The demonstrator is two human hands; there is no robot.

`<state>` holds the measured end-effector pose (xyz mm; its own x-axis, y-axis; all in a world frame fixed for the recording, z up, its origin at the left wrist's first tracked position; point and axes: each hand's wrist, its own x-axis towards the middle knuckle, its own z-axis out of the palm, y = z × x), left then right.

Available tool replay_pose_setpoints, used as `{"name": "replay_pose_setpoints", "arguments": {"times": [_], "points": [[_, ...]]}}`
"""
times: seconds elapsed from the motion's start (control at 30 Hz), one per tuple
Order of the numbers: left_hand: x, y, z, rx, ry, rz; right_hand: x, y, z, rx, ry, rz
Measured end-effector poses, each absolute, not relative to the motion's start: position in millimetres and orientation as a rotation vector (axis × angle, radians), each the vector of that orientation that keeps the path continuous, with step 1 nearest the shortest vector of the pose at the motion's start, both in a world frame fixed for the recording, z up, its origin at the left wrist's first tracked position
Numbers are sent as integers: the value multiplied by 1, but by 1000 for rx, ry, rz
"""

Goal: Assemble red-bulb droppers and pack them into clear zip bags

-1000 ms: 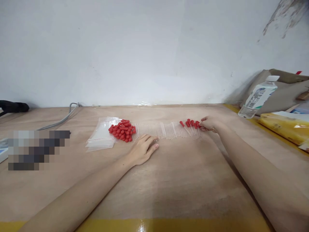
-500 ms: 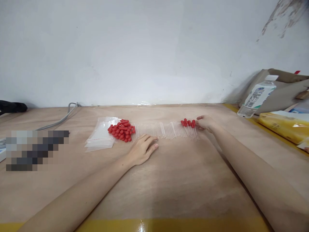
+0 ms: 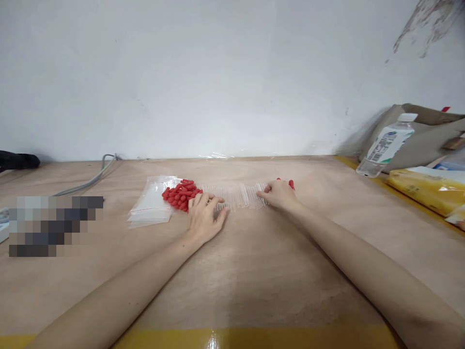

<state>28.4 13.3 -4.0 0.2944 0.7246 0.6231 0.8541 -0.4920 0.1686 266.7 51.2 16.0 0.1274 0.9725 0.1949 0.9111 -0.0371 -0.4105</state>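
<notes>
Two hands: the left hand, thumb and fingers apart, has tubes at two o'clock, red bulbs at ten, bags beyond those; the right hand, its grip unclear, has the tubes at nine, a bottle well apart at two.

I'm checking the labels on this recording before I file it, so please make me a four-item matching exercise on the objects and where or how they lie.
Things
1. clear thin tubes
2. large red pile
3. plastic bags
4. bottle

Places or states
A. white-capped, toward the right side of the picture
B. lying flat, at the left of the red heap
C. side by side in a row, from the left hand to the right hand
D. many small pieces heaped together, next to the left hand

Pairs: 1-C, 2-D, 3-B, 4-A
</notes>
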Motion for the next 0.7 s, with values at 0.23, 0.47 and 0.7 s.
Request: {"name": "replay_pose_setpoints", "arguments": {"times": [0.23, 0.47, 0.7], "points": [[-3, 40, 19, -2069, -1793, -805, 251, 60, 19, -2225, -1837, 122], [-29, 57, 26, -2126, -1817, -678, 246, 61, 21, -2209, -1875, 123], [-27, 56, 24, -2098, -1760, -687, 246, 38, 20, -1862, -1872, -95]]}}
